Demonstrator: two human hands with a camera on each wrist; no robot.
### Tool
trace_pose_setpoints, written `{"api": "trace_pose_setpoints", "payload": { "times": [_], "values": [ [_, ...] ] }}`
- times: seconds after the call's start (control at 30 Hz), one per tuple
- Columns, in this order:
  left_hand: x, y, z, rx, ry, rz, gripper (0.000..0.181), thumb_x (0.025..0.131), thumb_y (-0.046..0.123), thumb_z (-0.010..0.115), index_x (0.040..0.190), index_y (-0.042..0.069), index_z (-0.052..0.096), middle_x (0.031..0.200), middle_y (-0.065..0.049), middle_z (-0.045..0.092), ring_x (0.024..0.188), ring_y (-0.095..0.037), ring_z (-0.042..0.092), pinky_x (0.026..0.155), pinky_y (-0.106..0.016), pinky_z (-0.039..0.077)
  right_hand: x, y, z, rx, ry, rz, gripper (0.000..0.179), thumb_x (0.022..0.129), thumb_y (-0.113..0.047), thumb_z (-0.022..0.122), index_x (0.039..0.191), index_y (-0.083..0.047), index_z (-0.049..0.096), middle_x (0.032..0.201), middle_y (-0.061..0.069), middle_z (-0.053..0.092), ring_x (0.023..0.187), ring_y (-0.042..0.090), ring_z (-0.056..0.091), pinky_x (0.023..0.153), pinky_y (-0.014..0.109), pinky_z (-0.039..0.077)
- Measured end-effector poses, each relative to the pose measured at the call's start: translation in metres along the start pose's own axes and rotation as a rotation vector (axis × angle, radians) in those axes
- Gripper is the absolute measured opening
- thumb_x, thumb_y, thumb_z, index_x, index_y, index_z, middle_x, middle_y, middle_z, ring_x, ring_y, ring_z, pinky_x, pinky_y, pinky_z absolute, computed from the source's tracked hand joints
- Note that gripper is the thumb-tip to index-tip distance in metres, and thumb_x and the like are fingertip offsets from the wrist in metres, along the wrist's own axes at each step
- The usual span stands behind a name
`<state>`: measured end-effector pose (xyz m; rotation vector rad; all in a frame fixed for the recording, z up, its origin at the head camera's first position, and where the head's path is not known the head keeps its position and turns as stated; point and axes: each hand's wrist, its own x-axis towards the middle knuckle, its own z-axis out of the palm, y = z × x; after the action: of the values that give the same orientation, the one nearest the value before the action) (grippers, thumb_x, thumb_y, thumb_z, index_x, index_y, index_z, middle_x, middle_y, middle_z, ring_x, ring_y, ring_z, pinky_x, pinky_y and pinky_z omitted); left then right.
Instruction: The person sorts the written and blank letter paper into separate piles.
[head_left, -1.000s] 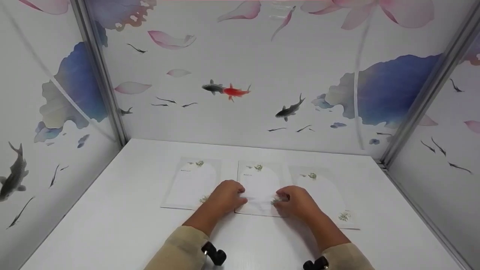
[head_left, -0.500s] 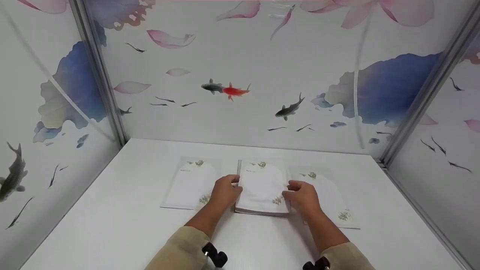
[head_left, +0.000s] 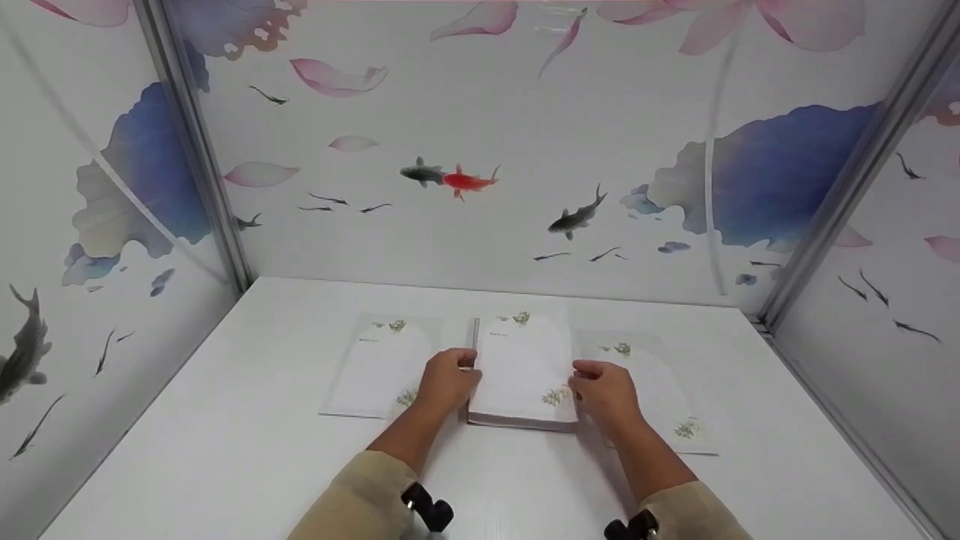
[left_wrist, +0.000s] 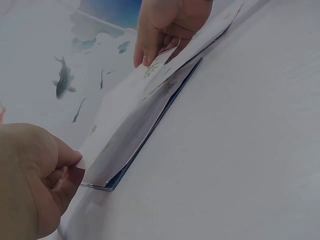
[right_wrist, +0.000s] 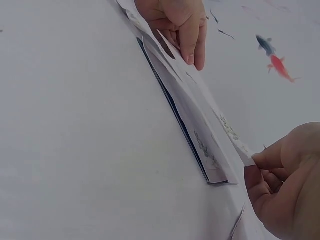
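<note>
A white printed sheet of paper [head_left: 517, 367] with small green plant motifs is raised above the table in the middle of the head view. My left hand [head_left: 448, 382] pinches its left edge between thumb and fingers. At the opposite edge, my right hand [head_left: 609, 390] pinches the paper the same way. Under the raised sheet, the left wrist view shows more printed paper with a dark blue lower edge [left_wrist: 116, 179] lying on the table. The right wrist view shows the sheet's corner [right_wrist: 246, 157] between my right thumb and fingers.
Flat on the white table [head_left: 247, 450] lie two similar printed sheets, a left one [head_left: 371, 375] and a right one [head_left: 656, 390], each partly behind a forearm. White panels with painted fish and petals enclose the back [head_left: 480, 240] and both sides.
Both hands have shifted slightly away from me, the right one also outward, onto the paper's side edges. The middle sheet has risen, its near edge now standing above the paper below.
</note>
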<state>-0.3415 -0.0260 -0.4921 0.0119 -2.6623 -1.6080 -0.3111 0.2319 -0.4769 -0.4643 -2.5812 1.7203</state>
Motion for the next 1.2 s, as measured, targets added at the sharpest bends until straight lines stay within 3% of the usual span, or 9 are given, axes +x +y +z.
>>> {"api": "trace_pose_setpoints", "payload": {
  "times": [0.2,0.47,0.67,0.93,1.2],
  "values": [
    [0.002,-0.001,-0.007,0.005,0.008,-0.003,0.035,0.101,0.014,0.068,0.135,0.007,0.072,0.131,-0.011,0.075,0.13,-0.03,0.068,0.112,-0.047,0.056,0.001,-0.001,0.004,0.051,-0.014,-0.019,0.037,0.105,-0.013,0.065,0.141,-0.008,0.068,0.133,0.014,0.069,0.119,0.025,0.07,0.1,0.034,0.062],
    [0.0,-0.003,-0.03,-0.012,0.06,-0.103,0.037,0.104,0.015,0.064,0.14,0.011,0.07,0.137,-0.008,0.072,0.137,-0.029,0.063,0.117,-0.047,0.052,0.001,-0.01,0.027,0.194,-0.065,-0.001,0.037,0.105,-0.01,0.066,0.142,-0.008,0.068,0.138,0.016,0.068,0.12,0.025,0.071,0.106,0.039,0.06],
    [0.001,-0.012,-0.055,0.008,0.099,-0.12,0.039,0.105,0.017,0.064,0.143,0.013,0.068,0.14,-0.008,0.071,0.136,-0.028,0.064,0.116,-0.046,0.054,-0.005,-0.024,0.052,0.251,-0.074,0.032,0.034,0.104,-0.008,0.067,0.138,-0.01,0.071,0.134,0.013,0.07,0.118,0.024,0.071,0.105,0.038,0.061],
    [-0.002,-0.039,-0.098,0.045,0.13,-0.117,0.039,0.105,0.017,0.062,0.142,0.012,0.068,0.141,-0.01,0.07,0.136,-0.03,0.064,0.116,-0.047,0.052,-0.016,-0.038,0.095,0.297,-0.149,-0.035,0.035,0.103,-0.003,0.065,0.138,-0.003,0.069,0.128,0.015,0.071,0.114,0.023,0.071,0.097,0.035,0.064],
    [-0.004,-0.063,-0.137,0.073,0.133,-0.105,0.041,0.106,0.016,0.059,0.146,0.01,0.065,0.145,-0.014,0.068,0.14,-0.034,0.06,0.12,-0.051,0.048,-0.024,-0.051,0.137,0.312,-0.189,-0.033,0.034,0.1,0.0,0.067,0.134,-0.004,0.072,0.122,0.013,0.072,0.108,0.021,0.072,0.095,0.033,0.063]
  ]
}}
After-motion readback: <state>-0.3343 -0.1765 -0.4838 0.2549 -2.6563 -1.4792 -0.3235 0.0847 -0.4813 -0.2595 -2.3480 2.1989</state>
